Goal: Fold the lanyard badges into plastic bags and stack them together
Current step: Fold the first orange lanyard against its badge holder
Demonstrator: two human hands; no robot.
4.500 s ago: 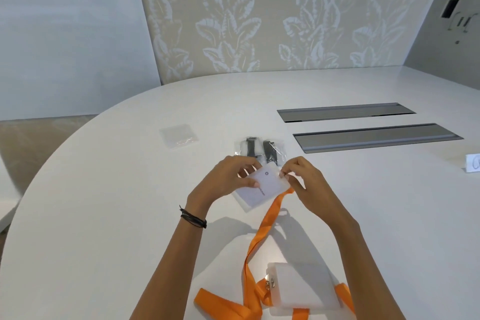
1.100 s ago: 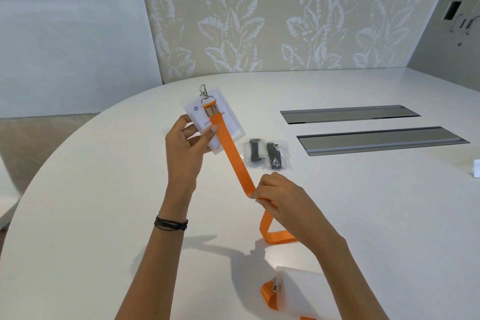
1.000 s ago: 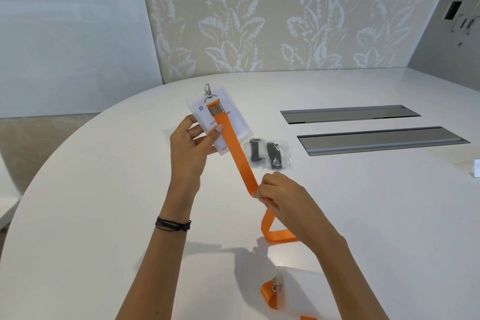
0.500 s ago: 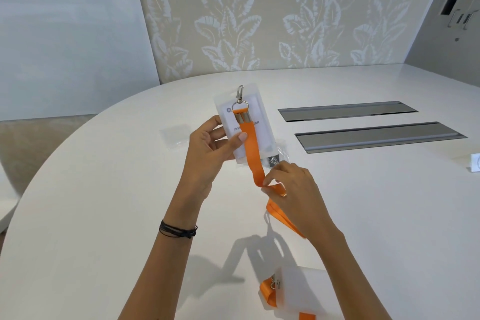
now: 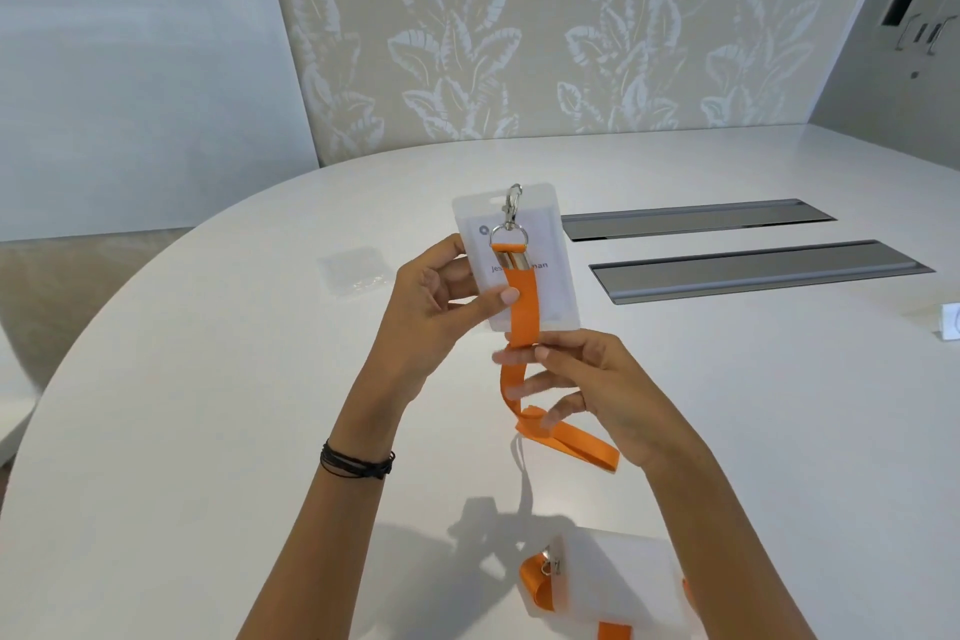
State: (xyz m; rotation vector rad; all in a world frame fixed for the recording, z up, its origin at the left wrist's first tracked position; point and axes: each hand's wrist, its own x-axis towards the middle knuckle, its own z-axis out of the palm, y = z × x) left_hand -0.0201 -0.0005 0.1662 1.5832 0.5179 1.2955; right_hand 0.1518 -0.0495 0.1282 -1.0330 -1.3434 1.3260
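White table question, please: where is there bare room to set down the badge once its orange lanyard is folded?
The round white table is bare left of the left hand, below the small clear plastic bag. Also bare: right of the right hand, below the two grey metal slots. The near edge is crowded by a second frosted badge holder.

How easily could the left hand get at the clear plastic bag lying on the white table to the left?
Probably not straight away: the left hand is pinching the white badge holder against the orange lanyard strap. The clear plastic bag lies flat nearby with nothing between, so once freed, likely yes.
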